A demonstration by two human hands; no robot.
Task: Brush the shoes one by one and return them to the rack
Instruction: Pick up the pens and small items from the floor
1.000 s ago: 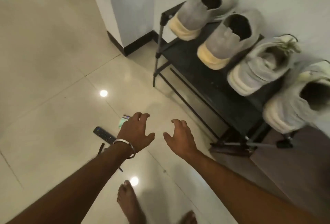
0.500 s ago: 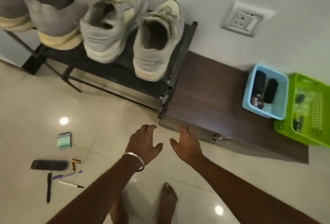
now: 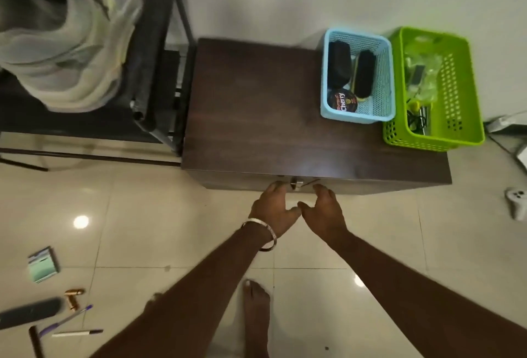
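**Hands hover empty, brushes wait in the blue basket**

Head view: both hands out front of the dark cabinet (image 3: 285,118), left hand (image 3: 272,211) and right hand (image 3: 325,212) loosely open, fingers spread, gripping nothing. Brushes (image 3: 363,74) sit in the blue basket (image 3: 385,81) on top, within easy reach, likely the first grab. One pale shoe (image 3: 71,44) shows on the rack (image 3: 159,52), to the left, unbrushed by the look of it.

A green basket (image 3: 462,118) on a dark cabinet (image 3: 256,106); 2 pens (image 3: 77,332), seemingly, on the floor.
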